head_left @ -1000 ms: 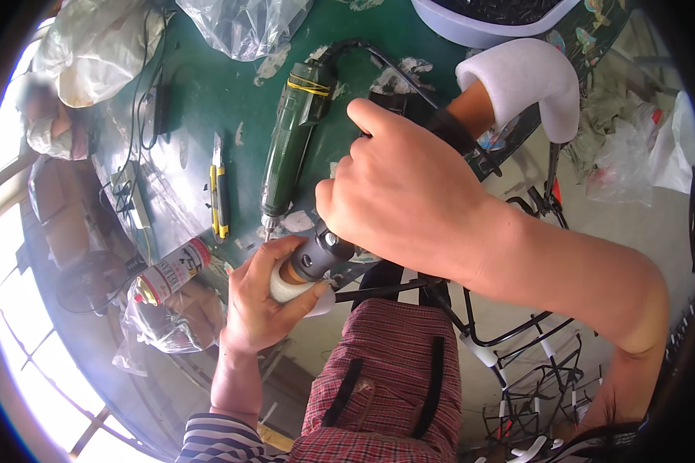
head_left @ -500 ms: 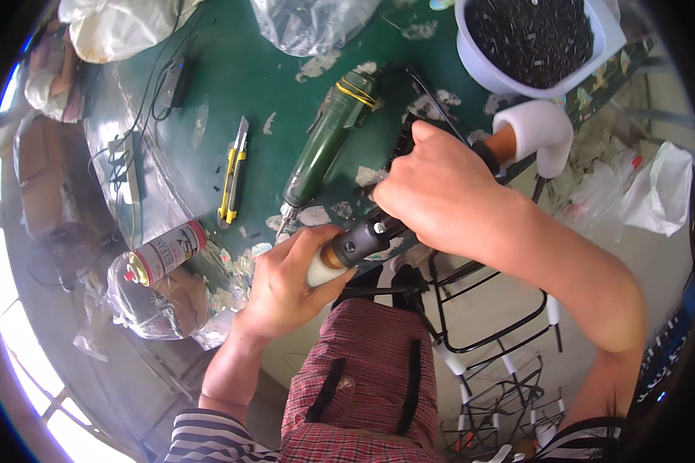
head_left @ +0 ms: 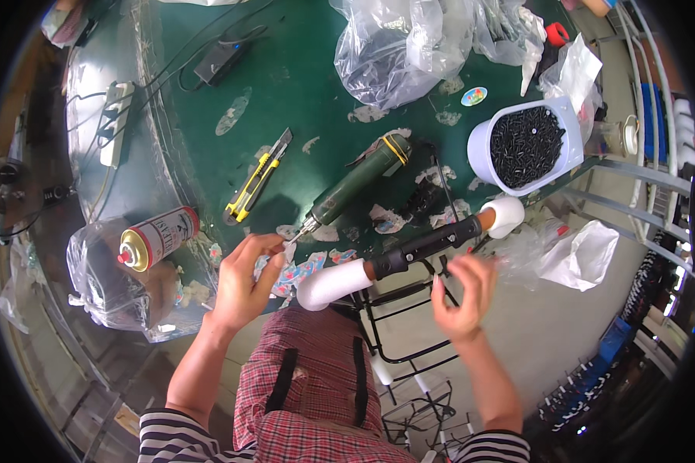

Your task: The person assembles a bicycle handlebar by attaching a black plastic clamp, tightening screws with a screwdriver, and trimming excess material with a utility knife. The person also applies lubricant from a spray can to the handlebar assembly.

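A bar with a black middle piece [head_left: 427, 248] and brown ends wrapped in white foam [head_left: 333, 284] lies across the table's near edge, above a black metal frame [head_left: 398, 356]. Neither hand holds it. My left hand [head_left: 243, 282] is left of the bar, thumb and fingers apart, its fingertips close to the bit of a green electric screwdriver [head_left: 355, 184]. Whether they touch the bit, I cannot tell. Just below the bar's right end, my right hand [head_left: 465, 297] hangs with fingers curled but spread, nothing in it. The screwdriver lies on the table, a yellow band round its back end.
On the green table [head_left: 286, 85] lie a yellow-black utility knife [head_left: 259, 177], a spray can [head_left: 158, 238], a power strip [head_left: 116, 123] and clear plastic bags [head_left: 401, 54]. A pale tub of black screws [head_left: 483, 154] stands at the right edge. Metal shelving [head_left: 649, 177] rises beyond.
Both hands have let go of the bar, which now rests alone. My left hand has moved toward the screwdriver's bit; my right has drawn back below the bar. The view has shifted.
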`<action>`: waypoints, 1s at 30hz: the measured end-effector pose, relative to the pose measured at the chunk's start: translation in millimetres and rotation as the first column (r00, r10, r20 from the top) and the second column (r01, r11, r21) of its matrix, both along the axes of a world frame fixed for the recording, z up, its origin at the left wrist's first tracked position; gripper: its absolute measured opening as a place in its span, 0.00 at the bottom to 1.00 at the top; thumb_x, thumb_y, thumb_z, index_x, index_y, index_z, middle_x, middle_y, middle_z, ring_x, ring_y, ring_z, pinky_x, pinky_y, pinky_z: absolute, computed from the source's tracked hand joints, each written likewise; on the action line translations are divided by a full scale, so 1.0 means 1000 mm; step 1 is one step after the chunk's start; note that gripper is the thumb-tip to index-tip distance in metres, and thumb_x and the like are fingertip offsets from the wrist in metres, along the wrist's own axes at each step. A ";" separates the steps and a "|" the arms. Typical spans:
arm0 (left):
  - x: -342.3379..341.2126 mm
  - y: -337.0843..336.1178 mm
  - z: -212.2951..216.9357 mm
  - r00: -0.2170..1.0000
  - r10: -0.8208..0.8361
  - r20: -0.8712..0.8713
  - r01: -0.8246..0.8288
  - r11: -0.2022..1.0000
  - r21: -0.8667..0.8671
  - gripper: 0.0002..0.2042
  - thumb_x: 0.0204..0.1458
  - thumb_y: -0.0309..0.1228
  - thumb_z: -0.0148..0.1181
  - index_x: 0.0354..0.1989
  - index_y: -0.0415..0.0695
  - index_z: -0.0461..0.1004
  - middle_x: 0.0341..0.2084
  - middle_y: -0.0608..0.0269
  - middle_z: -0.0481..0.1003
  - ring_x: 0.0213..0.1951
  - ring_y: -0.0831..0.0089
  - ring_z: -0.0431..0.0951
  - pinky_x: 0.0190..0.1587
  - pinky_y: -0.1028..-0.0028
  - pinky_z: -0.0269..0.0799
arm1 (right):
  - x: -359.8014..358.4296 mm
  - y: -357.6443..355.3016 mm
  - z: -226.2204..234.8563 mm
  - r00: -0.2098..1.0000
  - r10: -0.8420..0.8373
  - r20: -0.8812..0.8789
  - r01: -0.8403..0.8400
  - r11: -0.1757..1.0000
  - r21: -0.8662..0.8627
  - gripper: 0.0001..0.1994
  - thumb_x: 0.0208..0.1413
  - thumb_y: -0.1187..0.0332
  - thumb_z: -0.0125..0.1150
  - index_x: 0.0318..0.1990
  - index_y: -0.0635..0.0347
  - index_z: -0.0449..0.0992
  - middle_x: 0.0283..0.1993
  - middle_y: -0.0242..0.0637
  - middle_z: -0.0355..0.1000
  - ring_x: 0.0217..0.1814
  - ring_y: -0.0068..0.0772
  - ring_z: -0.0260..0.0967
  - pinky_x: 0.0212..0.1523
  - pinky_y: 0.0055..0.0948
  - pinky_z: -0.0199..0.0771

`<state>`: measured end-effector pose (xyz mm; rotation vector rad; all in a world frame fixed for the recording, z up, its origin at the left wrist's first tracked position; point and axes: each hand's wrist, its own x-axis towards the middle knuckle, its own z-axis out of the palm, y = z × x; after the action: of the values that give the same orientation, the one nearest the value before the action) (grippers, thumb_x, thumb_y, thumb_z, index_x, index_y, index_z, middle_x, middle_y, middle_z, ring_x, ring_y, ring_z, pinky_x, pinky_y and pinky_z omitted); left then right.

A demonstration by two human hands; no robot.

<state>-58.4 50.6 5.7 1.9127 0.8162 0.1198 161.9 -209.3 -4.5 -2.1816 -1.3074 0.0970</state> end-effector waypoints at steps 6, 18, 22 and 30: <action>-0.033 -0.004 -0.015 0.995 0.100 0.000 -0.100 0.995 0.024 0.08 0.54 0.18 0.59 0.42 0.34 0.73 0.33 0.53 0.77 0.35 0.64 0.80 0.40 0.70 0.74 | -0.026 0.014 -0.062 0.991 -0.058 -0.121 0.039 0.987 -0.156 0.21 0.43 0.76 0.68 0.48 0.62 0.73 0.50 0.45 0.69 0.52 0.52 0.66 0.53 0.44 0.64; 0.065 0.006 -0.032 0.909 -0.394 0.133 0.382 0.918 0.110 0.12 0.48 0.19 0.64 0.42 0.39 0.74 0.32 0.55 0.74 0.33 0.58 0.80 0.34 0.64 0.75 | -0.010 0.069 -0.113 0.709 -0.552 -0.440 0.600 0.799 -0.036 0.27 0.55 0.62 0.69 0.58 0.62 0.66 0.45 0.34 0.64 0.42 0.24 0.59 0.33 0.22 0.72; 0.099 0.006 -0.037 0.908 -0.404 0.108 0.383 0.907 0.177 0.11 0.49 0.21 0.64 0.41 0.39 0.74 0.32 0.55 0.74 0.33 0.59 0.80 0.34 0.64 0.76 | -0.011 0.073 -0.109 0.715 -0.561 -0.417 0.606 0.795 -0.030 0.23 0.56 0.65 0.67 0.56 0.63 0.68 0.41 0.32 0.65 0.37 0.21 0.59 0.33 0.20 0.67; 0.083 0.011 -0.037 0.963 -0.260 0.073 0.252 0.962 0.108 0.10 0.50 0.19 0.63 0.41 0.36 0.75 0.31 0.54 0.75 0.33 0.61 0.82 0.36 0.68 0.78 | -0.012 0.056 -0.103 0.686 -0.563 -0.461 0.660 0.748 0.069 0.15 0.53 0.78 0.65 0.49 0.68 0.74 0.31 0.30 0.70 0.28 0.16 0.63 0.31 0.18 0.65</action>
<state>24.8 61.5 -31.1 2.0737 0.5069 0.0844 150.1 -153.6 -107.4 -2.1235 -0.2805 0.1225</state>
